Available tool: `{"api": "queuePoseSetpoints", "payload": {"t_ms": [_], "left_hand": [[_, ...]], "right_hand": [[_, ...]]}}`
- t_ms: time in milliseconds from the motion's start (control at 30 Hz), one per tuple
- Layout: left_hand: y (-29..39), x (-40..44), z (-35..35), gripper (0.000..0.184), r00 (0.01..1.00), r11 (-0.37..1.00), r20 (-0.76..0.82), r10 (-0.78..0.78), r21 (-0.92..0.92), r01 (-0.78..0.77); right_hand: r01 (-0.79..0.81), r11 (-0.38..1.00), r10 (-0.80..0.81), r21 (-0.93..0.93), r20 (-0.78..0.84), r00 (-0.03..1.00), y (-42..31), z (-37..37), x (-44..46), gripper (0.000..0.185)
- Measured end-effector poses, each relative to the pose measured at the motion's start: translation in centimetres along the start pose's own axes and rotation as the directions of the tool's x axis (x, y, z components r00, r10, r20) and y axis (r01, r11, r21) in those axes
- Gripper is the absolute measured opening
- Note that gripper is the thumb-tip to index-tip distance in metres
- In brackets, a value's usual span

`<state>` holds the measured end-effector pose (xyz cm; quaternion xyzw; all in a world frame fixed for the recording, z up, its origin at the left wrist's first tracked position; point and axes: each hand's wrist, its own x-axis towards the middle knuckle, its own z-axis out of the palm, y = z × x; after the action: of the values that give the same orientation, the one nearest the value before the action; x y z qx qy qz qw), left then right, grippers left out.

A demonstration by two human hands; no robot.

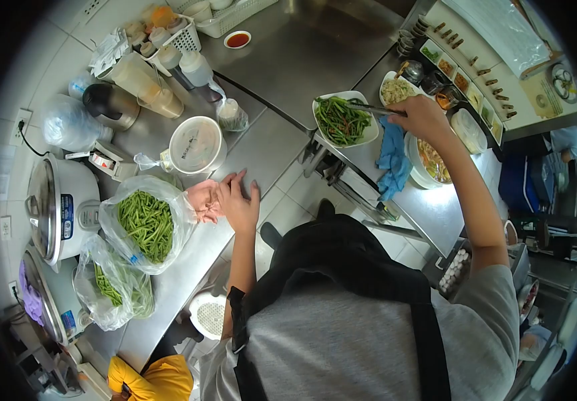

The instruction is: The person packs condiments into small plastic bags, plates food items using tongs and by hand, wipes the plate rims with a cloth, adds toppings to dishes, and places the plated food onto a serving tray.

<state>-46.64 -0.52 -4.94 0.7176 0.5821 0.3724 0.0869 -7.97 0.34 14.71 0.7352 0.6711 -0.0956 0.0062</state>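
Observation:
My right hand (418, 119) is closed on a pair of metal tongs (372, 109), whose tips reach over cooked green beans (342, 121) in a white square dish (371, 134). This dish stands at the corner of the right-hand steel counter. On the left counter my left hand (239, 204) rests with its fingers spread, touching or right beside a crumpled pink cloth (205, 199). Clear plastic bags of raw green beans (145, 227) lie just left of that cloth. A blue cloth (392, 157) lies below my right hand.
A lidded white tub (197, 144), squeeze bottles (196, 67) and a rice cooker (64, 207) stand on the left. A bowl of mixed food (428, 164) and a plate of rice (395, 89) are at right. A person in a yellow sleeve (151, 377) is at lower left.

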Motion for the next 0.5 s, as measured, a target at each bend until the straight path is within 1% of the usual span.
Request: {"api": "queuePoseSetpoints", "payload": {"t_ms": [33,133,233,333,433,500], "left_hand": [[0.0,0.0,0.0,0.035,1.000,1.000,0.001,-0.001,-0.001,0.001],[0.0,0.0,0.1,0.035,1.000,1.000,0.002,-0.001,-0.009,0.001],[-0.1,0.0,0.1,0.035,1.000,1.000,0.006,-0.009,-0.002,0.009],[0.0,0.1,0.0,0.035,1.000,1.000,0.009,-0.002,0.006,0.002],[0.1,0.1,-0.1,0.035,1.000,1.000,0.016,-0.012,0.005,0.012],[0.2,0.1,-0.1,0.036,1.000,1.000,0.018,-0.023,0.004,0.023]], "right_hand": [[0.036,0.999,-0.037,-0.033,-0.028,0.999,-0.1,0.0,-0.5,0.028],[0.133,0.984,-0.134,-0.117,-0.001,0.991,-0.1,2.5,-1.4,0.035],[0.067,0.996,-0.068,-0.056,-0.013,0.998,-0.4,1.7,-1.3,0.034],[0.094,0.991,-0.101,-0.096,-0.072,0.992,-0.5,0.0,0.5,0.031],[0.172,0.977,-0.182,-0.124,-0.072,0.981,-0.4,0.5,3.6,0.030],[0.166,0.975,-0.166,-0.148,0.018,0.986,-1.6,0.5,5.2,0.029]]}}
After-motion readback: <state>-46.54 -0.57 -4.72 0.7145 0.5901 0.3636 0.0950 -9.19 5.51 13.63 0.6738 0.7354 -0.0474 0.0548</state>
